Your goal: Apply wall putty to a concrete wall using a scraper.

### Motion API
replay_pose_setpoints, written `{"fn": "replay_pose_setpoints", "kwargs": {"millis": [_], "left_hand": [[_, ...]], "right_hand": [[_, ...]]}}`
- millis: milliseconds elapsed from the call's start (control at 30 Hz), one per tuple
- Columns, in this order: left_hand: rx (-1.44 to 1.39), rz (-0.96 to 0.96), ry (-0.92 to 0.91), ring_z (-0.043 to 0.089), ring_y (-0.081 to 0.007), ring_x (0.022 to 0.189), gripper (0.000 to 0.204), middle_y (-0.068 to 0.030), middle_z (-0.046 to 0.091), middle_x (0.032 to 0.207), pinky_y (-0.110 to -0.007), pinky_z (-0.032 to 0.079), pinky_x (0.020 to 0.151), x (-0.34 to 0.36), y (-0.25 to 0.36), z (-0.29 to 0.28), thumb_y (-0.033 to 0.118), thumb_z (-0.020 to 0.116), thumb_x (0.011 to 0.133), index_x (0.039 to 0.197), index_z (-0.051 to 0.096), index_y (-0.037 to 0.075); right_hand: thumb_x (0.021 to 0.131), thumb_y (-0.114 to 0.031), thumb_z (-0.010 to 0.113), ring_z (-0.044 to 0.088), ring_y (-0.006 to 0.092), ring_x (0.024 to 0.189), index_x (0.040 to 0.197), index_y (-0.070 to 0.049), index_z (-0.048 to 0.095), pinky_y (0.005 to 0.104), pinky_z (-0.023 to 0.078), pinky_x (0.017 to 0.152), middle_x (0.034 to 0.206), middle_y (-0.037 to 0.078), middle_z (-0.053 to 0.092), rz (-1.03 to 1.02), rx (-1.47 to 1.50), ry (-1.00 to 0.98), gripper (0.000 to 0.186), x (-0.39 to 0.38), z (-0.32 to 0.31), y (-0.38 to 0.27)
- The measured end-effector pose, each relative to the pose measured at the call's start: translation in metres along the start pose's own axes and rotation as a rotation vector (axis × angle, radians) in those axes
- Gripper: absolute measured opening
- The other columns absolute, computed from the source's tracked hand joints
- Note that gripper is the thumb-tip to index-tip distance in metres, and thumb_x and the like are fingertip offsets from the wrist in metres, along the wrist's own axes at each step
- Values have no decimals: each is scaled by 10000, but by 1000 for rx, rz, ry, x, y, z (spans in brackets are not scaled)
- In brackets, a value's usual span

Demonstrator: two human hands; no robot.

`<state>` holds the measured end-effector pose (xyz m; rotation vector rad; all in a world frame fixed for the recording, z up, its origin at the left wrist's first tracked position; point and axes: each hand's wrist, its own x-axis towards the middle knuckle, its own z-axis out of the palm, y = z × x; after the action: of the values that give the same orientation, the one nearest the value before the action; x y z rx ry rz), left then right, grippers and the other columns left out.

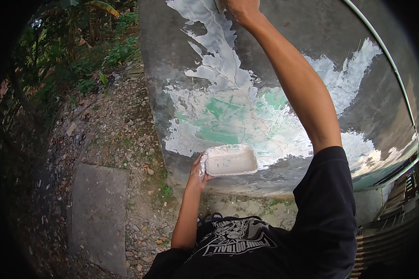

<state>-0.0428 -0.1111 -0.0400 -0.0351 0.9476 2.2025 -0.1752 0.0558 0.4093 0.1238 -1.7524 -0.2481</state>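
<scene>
My left hand [200, 167], smeared with white putty, grips the left end of a shallow rectangular plastic tub [230, 160]. White paste coats the inside and rim of the tub. Stretched up to the top edge of the view, my right hand [241, 9] is closed on a flat scraper [219, 5], of which only a small part shows. The scraper is against the grey wall [270, 60], beside a streak of white putty [219, 60]. Lower down, rough putty spreads widely around pale green patches [223, 114].
A pale pipe [388, 53] runs down the wall's right side. Left of the wall's edge lie stony ground [107, 125] and a flat concrete slab [100, 214], with plants [118, 51] beyond. Corrugated sheeting [379, 253] stands at lower right.
</scene>
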Motion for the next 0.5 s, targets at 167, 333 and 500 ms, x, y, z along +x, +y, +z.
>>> {"fn": "replay_pose_setpoints", "kwargs": {"millis": [167,333,500], "left_hand": [[8,5,10,688,-246,860,433,-122,644,1083,-427,611,644,-10,-2,-6,301,566,915,1280,489,81],[133,79,81,686,-204,853,405,-93,648,1076,-378,609,645,-18,8,3,299,555,928,1264,517,77],[161,379,89,599,-121,986,415,-51,624,1120,-257,485,848,-25,5,-10,313,485,981,1275,522,23]], "right_hand": [[816,-218,563,634,373,634,712,-27,631,457,512,583,685,200,628,-42,-78,96,228,-3,-36,17],[785,-330,720,308,101,496,640,19,537,277,277,466,501,26,373,221,345,-76,421,-81,-112,-6],[760,-142,735,480,108,556,820,12,677,262,368,498,664,78,599,633,677,-380,175,-267,-160,-51]]}}
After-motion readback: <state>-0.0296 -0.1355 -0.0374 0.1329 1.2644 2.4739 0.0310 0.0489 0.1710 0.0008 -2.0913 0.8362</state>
